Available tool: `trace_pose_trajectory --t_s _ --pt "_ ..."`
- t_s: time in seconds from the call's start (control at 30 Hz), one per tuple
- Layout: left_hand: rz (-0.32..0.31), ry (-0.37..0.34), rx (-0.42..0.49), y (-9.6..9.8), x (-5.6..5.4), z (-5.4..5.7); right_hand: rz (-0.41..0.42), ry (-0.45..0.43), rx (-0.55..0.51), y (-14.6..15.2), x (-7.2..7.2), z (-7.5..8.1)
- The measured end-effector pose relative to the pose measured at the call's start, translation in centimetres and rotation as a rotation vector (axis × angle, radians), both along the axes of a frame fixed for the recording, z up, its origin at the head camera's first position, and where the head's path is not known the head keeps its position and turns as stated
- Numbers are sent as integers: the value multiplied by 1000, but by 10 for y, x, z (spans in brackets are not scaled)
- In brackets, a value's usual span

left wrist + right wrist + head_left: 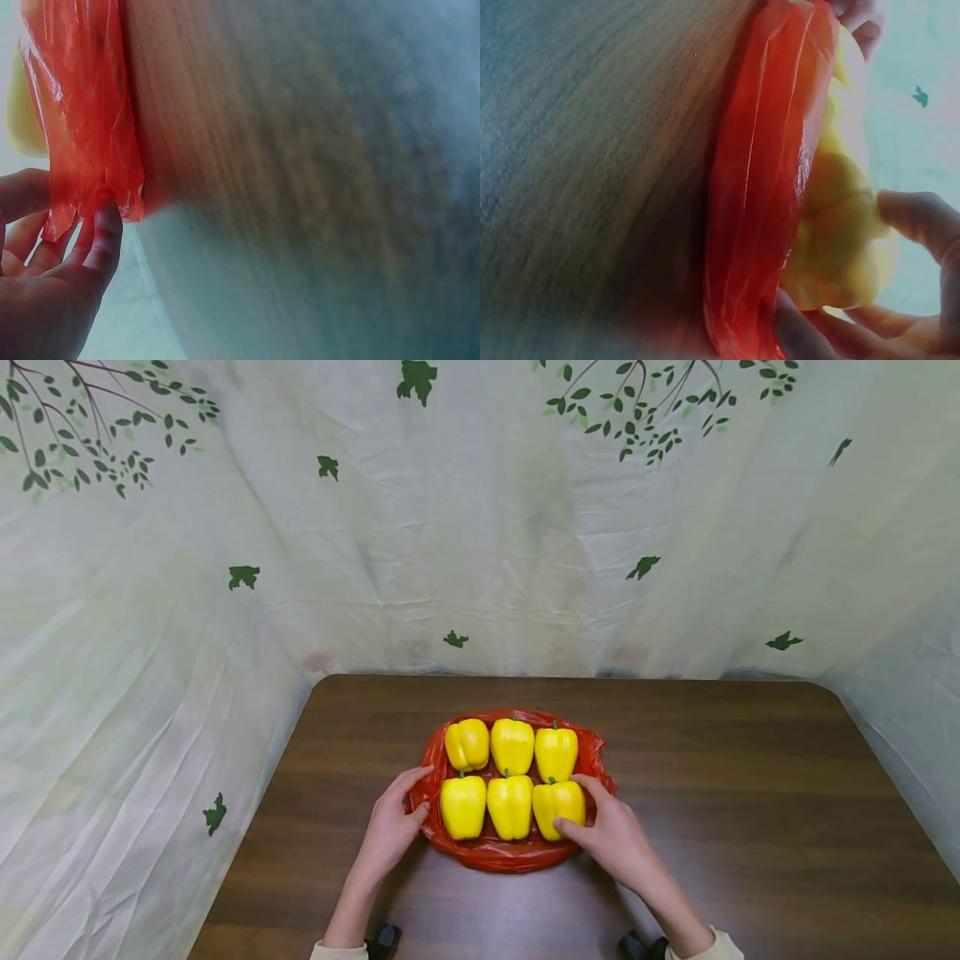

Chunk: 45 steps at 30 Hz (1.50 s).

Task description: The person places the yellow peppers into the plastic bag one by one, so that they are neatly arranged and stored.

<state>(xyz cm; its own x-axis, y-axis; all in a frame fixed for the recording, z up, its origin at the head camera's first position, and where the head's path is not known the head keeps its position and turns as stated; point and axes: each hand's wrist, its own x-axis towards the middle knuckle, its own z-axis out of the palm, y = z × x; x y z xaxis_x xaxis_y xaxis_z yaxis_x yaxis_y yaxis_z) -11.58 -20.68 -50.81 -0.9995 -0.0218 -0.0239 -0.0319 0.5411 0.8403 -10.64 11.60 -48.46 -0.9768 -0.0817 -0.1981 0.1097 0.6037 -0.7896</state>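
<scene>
Yellow bell peppers stand in two rows of three in a red plastic bag [513, 862], whose edge is rolled down into a low ring. My left hand [393, 820] pinches the left side of the bag's rim. In the left wrist view its thumb and fingers [105, 232] lie on either side of the red plastic [86, 112]. My right hand [611, 835] grips the front right bell pepper [558, 806], thumb at its near side and fingers at its far right. In the right wrist view, lower fingers slip between this pepper [844, 247] and the bag wall [754, 187].
The bag stands on a dark brown wooden table [750, 793], close to its middle. Pale cloth [510, 527] printed with leaves and branches hangs behind the table and at both sides. Dark straps [384, 939] sit at the wrists.
</scene>
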Motion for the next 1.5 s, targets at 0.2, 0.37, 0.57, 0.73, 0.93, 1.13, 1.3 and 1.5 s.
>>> trace_pose_trajectory --t_s 0.2,0.37,0.57,0.73,0.93,1.13,1.3,1.5 --pt "3 -4 3 0 0 0 30 -9 -5 -1 0 -3" --pt "0 -4 5 0 1 0 39 -5 24 -1 1 -4" --pt "-1 -2 -8 0 1 1 39 10 81 -1 -1 -2" --pt "-2 -11 -12 0 1 1 32 -7 87 -2 -1 -1" --pt "-1 -3 -22 -1 1 3 13 1 36 0 0 -4" --pt "2 2 -22 -2 1 4 -10 71 -18 -1 2 -6" --pt "4 -7 -25 -2 2 4 -8 124 -68 -1 3 -8" --pt "9 12 -1 -1 2 6 -20 144 -77 -2 4 -9"
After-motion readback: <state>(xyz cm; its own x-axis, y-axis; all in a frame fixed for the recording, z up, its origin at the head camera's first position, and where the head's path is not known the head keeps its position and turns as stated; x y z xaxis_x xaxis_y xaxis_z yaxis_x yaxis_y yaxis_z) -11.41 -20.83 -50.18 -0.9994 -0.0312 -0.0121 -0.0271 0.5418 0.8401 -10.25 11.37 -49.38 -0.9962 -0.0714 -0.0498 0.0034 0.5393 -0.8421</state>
